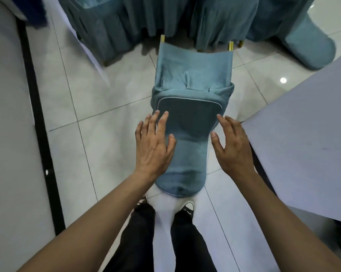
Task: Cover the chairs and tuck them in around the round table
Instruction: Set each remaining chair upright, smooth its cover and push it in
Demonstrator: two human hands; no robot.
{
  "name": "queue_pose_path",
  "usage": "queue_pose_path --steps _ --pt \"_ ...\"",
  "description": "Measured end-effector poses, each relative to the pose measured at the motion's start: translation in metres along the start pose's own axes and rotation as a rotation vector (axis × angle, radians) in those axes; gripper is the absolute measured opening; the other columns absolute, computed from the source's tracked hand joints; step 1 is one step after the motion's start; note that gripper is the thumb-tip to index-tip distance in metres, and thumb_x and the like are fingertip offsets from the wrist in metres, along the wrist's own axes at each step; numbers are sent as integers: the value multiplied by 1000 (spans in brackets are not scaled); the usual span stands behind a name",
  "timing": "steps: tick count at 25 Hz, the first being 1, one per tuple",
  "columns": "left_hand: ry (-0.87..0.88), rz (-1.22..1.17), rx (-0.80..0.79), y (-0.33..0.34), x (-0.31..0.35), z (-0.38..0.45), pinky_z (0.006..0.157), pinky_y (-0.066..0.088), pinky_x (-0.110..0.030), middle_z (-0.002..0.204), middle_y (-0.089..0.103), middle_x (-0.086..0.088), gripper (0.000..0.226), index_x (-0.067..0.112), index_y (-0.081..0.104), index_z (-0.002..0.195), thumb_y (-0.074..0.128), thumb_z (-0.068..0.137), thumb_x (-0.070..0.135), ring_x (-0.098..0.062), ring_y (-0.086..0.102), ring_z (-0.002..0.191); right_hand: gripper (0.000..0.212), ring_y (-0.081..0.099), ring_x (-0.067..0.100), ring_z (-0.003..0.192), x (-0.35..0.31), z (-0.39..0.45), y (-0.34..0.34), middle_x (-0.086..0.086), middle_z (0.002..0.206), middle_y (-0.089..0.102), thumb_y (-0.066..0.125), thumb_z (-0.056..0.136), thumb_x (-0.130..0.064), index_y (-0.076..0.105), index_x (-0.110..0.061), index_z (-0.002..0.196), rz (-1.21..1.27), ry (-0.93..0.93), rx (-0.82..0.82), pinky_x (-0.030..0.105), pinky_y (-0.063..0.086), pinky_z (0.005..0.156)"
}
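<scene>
The chair [191, 122], sheathed in a soft teal velvet-like chair cover [187, 154], stands on the glossy pale tiled floor [110, 99] directly ahead of my feet, its rounded back toward me and its seat pointing away. The fabric is bunched in thick folds where back meets seat, a thin pale piping traces the rounded-rectangle panel, and two brass-coloured legs [231, 46] show past the seat's far edge. My left hand [153, 146] lies spread and flat against the left side of the covered back, grasping nothing; my right hand [232, 146] hovers released, fingers splayed, just beside the right side, and I cannot tell if it touches. Other teal-draped chairs [110, 26] stand beyond. The edge of a lilac-clothed table [307, 134] lies to my right.
</scene>
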State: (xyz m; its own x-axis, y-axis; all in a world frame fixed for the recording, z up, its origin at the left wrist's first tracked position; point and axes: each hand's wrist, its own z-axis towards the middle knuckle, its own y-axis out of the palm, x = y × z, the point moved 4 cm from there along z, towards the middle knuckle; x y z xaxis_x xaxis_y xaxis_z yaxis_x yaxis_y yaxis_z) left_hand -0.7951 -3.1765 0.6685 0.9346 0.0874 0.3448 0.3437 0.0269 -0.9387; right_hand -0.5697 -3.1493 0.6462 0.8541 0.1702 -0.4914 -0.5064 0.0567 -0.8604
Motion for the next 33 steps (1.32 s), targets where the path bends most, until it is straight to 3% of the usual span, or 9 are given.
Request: queue_pose_path --steps 7,19,26,33 --pt "-20 19 -21 75 -34 -26 122 18 -44 160 31 -7 59 20 30 153 42 97 33 -27 27 148 51 44 21 130 59 -49 69 5 145 45 50 100 -36 41 -24 149 4 77 -55 36 39 106" --pt "49 -1 -19 306 -110 -40 123 19 -43 160 30 -7 58 21 29 154 39 98 35 -26 26 149 53 48 25 129 179 -87 259 8 146 46 50 100 -37 43 -20 149 -77 10 -65 42 47 104" --pt "108 36 -42 448 -152 -34 123 17 -44 166 17 -5 67 24 19 158 37 96 39 -25 13 154 59 43 25 136 256 -104 373 5 156 36 49 101 -41 29 -28 155 -171 -1 -112 41 42 109" --pt "45 102 -149 563 -199 -40 124 10 -48 168 8 -4 68 29 10 159 36 98 45 -26 3 155 65 37 26 140 322 -132 466 5 161 26 44 100 -49 15 -34 157 -212 76 -190 41 37 112"
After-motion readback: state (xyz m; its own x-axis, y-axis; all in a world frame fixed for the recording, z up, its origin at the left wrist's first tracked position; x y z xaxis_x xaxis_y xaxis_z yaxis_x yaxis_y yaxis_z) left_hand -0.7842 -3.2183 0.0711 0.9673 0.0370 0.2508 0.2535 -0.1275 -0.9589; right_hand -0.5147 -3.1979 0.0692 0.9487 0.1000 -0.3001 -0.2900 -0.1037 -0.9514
